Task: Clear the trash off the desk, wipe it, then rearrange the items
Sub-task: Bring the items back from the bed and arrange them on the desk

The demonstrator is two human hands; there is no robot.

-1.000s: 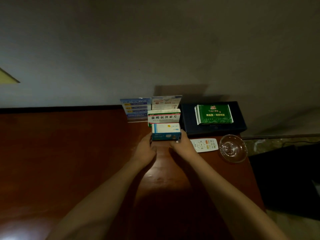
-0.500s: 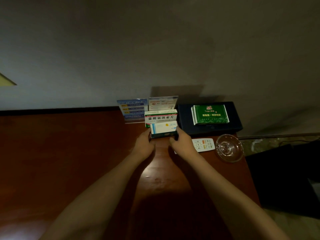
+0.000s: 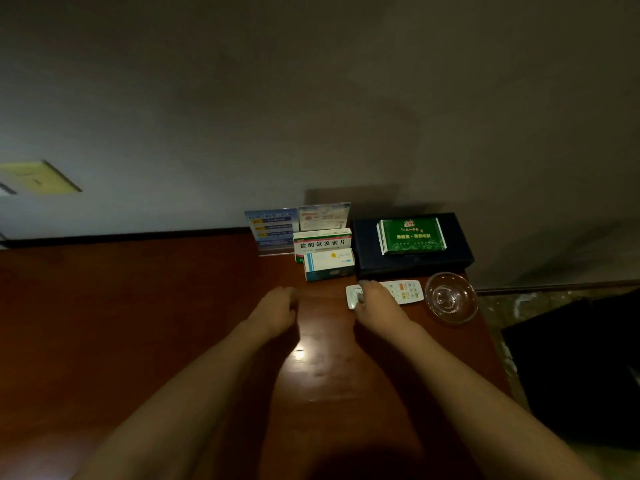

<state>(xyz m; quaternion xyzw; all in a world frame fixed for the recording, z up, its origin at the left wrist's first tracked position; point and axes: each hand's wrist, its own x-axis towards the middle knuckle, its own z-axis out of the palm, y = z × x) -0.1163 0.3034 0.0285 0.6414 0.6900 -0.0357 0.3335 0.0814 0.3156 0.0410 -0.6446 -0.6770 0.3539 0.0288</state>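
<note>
A small blue-and-white medicine box (image 3: pixel 329 264) stands on the brown desk (image 3: pixel 138 306), right in front of a larger white-and-green medicine box (image 3: pixel 322 241). Both my hands are off the boxes. My left hand (image 3: pixel 277 313) hovers a little in front and left of them, fingers loosely curled and holding nothing. My right hand (image 3: pixel 377 306) lies over the left part of a white remote control (image 3: pixel 408 291) and covers that end; no grip on it shows.
A dark flat box (image 3: pixel 363 244) with green packets (image 3: pixel 410 235) on top sits at the back right. A glass ashtray (image 3: pixel 450 297) stands by the desk's right edge. Two acrylic sign stands (image 3: pixel 272 226) lean near the wall behind the medicine boxes.
Both hands let go of the blue-and-white box and drew back toward me. The box now stands against the larger one. My right hand moved over the remote.
</note>
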